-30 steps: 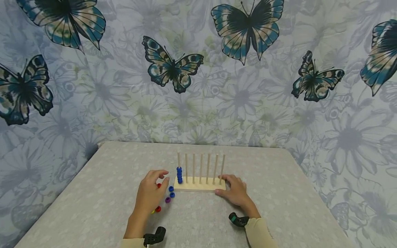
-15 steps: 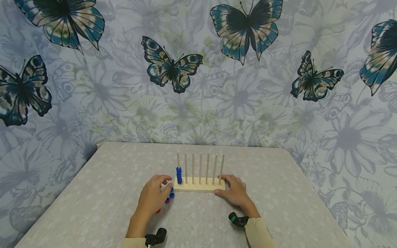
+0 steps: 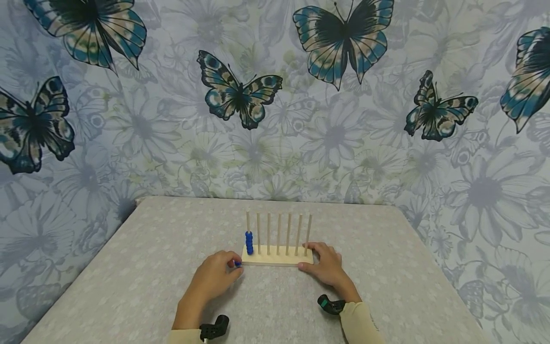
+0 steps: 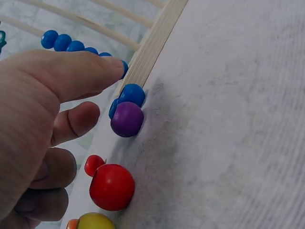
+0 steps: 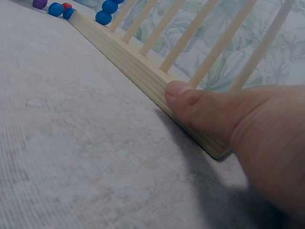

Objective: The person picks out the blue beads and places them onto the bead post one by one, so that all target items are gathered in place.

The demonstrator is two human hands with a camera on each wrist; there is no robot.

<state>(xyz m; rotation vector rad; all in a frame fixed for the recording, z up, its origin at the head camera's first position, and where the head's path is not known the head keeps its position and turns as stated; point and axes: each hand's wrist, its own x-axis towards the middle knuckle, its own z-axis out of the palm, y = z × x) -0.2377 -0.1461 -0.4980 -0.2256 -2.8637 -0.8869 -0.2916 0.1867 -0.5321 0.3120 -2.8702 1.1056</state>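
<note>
A light wooden peg stand [image 3: 277,259] with several upright rods sits on the table. Blue beads [image 3: 249,243] are stacked on its leftmost rod. My right hand [image 3: 327,266] grips the stand's right end, its thumb [image 5: 190,102] pressed on the front edge. At the left end, my left hand [image 3: 212,276] hovers with thumb and index finger apart around a loose blue bead [image 3: 237,263]. The left wrist view has loose blue beads [image 4: 133,94] at the stand's corner, with a purple bead [image 4: 127,119] against them, just beyond the fingertips.
A large-looking red bead [image 4: 112,187], a smaller-looking red one [image 4: 94,165] and a yellow bead [image 4: 96,221] lie beside the left hand, hidden by it in the head view. A pale patterned cloth covers the table [image 3: 386,267]. A butterfly-print backdrop [image 3: 343,157] hangs behind.
My left hand has moved right and nearer to me, to the stand's left end, and now covers most loose beads in the head view. The right hand keeps its grip on the stand.
</note>
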